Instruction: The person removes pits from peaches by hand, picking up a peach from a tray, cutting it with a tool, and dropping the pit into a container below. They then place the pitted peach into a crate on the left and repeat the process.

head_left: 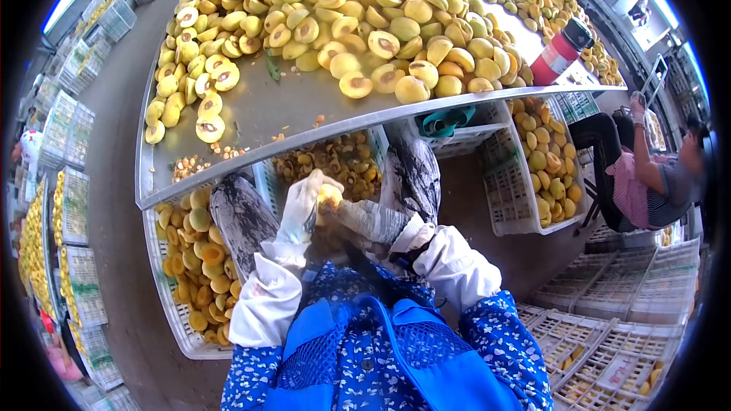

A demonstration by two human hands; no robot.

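Both arms reach forward from the bottom of the view, their forearms angling inward so that the hands come close together at the middle. The left hand (pixel 303 204), in a pale glove, points away from the body, its fingers bent in a grip. The right hand (pixel 373 222), in a greyish glove, comes in from the side, fingers pointing toward the left one and closed in a grip. White oversleeves (pixel 266 293) cover the forearms; a dark band (pixel 403 261) shows near the right wrist.
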